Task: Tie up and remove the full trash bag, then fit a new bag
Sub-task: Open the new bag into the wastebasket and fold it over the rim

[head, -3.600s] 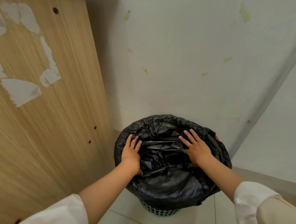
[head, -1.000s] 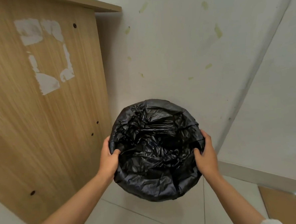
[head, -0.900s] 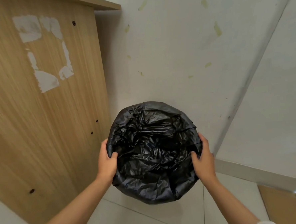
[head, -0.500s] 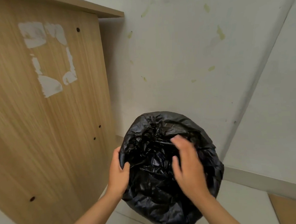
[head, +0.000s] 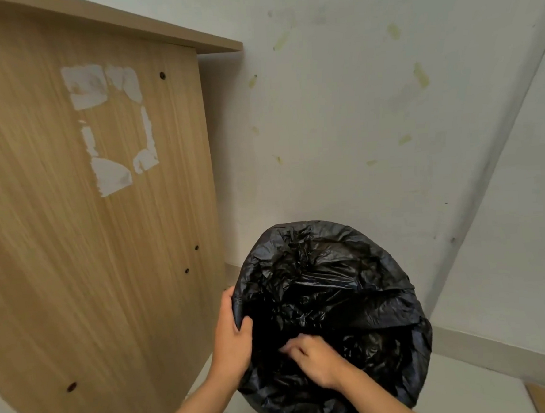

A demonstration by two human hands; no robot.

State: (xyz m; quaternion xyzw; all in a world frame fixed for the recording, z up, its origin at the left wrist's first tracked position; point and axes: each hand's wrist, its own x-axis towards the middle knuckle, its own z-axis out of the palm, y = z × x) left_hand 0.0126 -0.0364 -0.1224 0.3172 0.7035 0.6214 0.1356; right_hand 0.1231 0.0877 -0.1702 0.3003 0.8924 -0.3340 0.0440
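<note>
Head view: left hand point(head: 231, 338) grips bag point(head: 350, 297) rim; right hand point(head: 315, 360) pinches plastic inside.

Trash bag point(head: 330, 285) stands right of panel point(head: 76, 250), before wall point(head: 339, 122)

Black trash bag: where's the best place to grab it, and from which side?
Grip the black trash bag at its folded-over rim on the far right, coming from outside. The left hand already pinches the left rim, the right hand is inside, and the loose plastic bunches easily.
</note>
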